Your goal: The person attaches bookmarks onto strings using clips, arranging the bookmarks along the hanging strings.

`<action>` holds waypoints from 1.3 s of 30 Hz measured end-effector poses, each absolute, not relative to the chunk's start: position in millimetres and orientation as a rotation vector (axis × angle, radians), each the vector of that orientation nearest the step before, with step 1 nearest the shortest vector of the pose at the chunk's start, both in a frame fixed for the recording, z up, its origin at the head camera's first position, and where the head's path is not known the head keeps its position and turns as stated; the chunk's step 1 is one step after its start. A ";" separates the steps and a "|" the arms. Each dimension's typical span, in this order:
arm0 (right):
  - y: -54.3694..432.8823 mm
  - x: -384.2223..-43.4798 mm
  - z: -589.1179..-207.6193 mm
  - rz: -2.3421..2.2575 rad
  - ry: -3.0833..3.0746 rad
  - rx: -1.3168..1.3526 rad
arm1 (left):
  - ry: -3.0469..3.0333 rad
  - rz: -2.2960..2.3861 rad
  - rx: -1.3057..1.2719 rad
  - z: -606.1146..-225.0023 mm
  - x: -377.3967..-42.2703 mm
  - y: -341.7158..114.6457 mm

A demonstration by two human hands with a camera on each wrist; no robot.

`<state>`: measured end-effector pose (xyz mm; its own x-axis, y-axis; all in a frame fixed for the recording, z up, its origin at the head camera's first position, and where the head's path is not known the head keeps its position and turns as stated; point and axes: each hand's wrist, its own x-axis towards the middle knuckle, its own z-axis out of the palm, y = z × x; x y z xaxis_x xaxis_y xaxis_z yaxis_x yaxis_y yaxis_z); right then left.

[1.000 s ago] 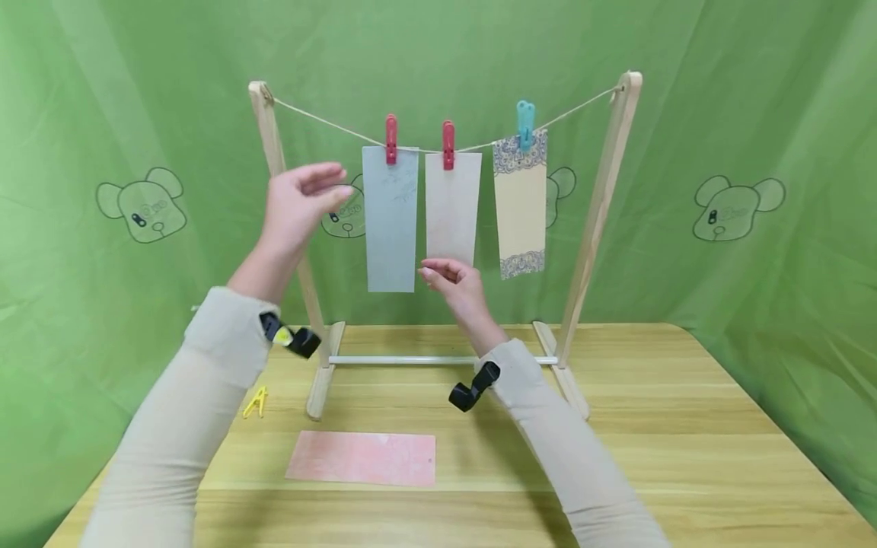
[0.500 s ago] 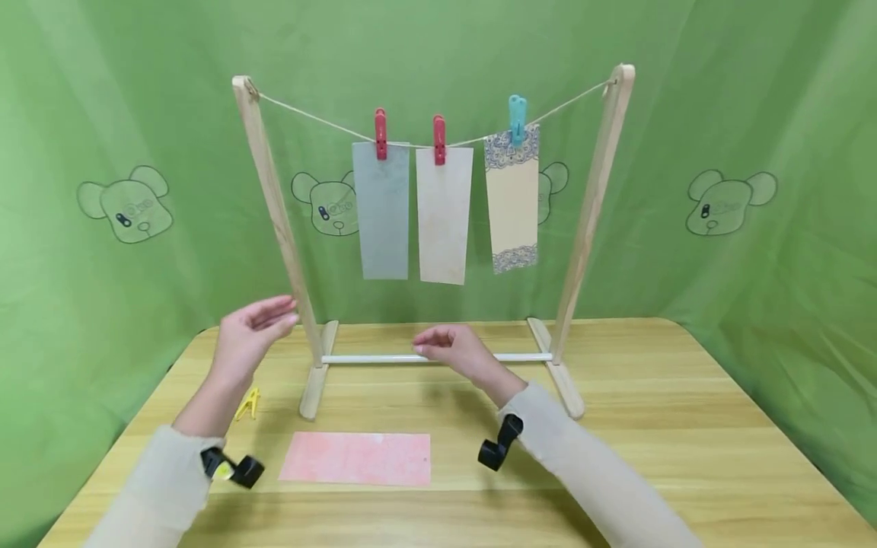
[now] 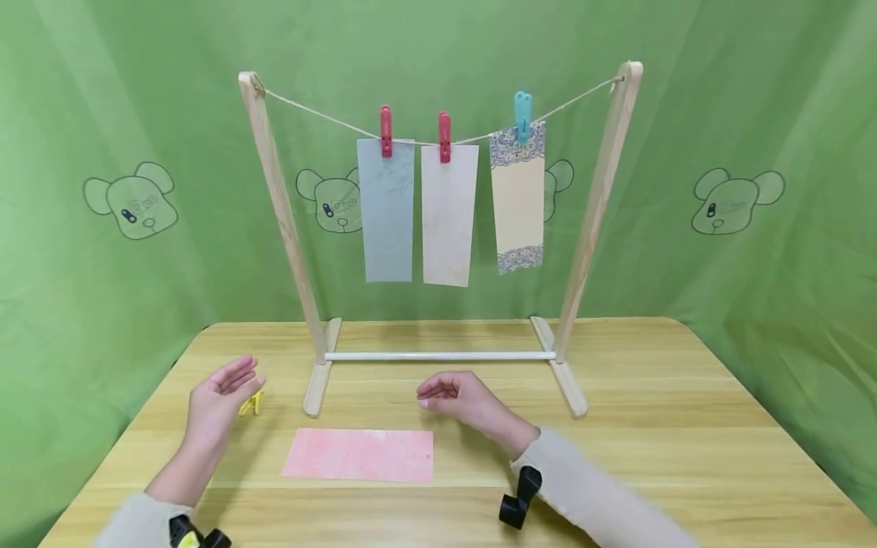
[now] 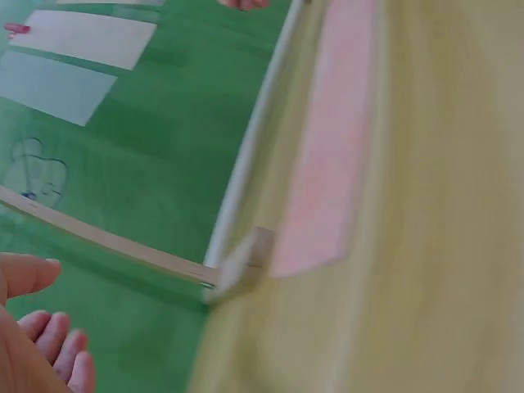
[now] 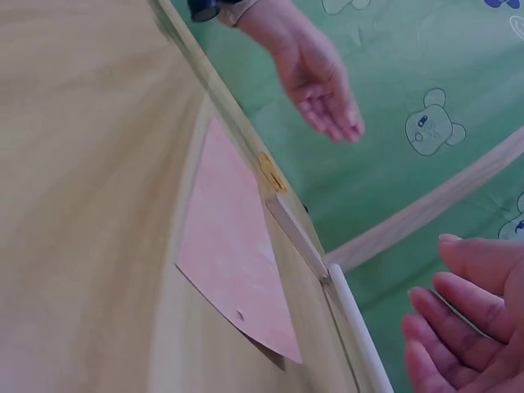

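Observation:
My left hand (image 3: 218, 399) hovers over the left part of the table, fingers loosely bent and holding nothing. Just beside its thumb, partly covered by it, lies a yellow clothespin (image 3: 255, 403). Behind the pink paper card (image 3: 359, 455), which lies flat on the table, my right hand (image 3: 473, 403) is in the air with relaxed fingers and nothing in them. In the right wrist view the card shows a small hole (image 5: 240, 314) near one end. On the string hang a grey-blue card (image 3: 387, 217) and a whitish card (image 3: 448, 221) under red clothespins, and a cream patterned card (image 3: 518, 202) under a blue clothespin (image 3: 523, 118).
A wooden stand with two posts, the left post (image 3: 284, 205) and the right post (image 3: 599, 205), carries the sagging string (image 3: 318, 117). A white rod (image 3: 438, 356) joins its feet low over the table (image 3: 651, 441). Green cloth (image 3: 438, 46) surrounds the table's back and sides.
Both hands have come down from the hanging cards towards the table, the left also moving further left beside the yellow clothespin. The hanging cards and the pink card stay where they were.

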<state>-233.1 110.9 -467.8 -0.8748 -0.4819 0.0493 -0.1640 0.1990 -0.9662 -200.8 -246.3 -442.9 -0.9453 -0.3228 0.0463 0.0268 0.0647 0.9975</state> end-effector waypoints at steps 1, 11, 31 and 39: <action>111.3 -231.2 -469.0 -1.738 2.204 -0.605 | -2.104 -1.958 0.328 -446.6 -199.1 -247.3; 112.3 -219.9 -482.3 -1.739 2.202 -0.559 | -2.222 -1.867 0.500 -471.8 -189.1 -249.8; 87.6 -207.1 -504.1 -1.537 2.364 -0.678 | -2.491 -1.670 0.536 -494.3 -195.8 -273.6; 80.2 -203.3 -498.9 -1.375 2.437 -0.774 | -2.625 -1.492 0.458 -500.7 -200.9 -276.4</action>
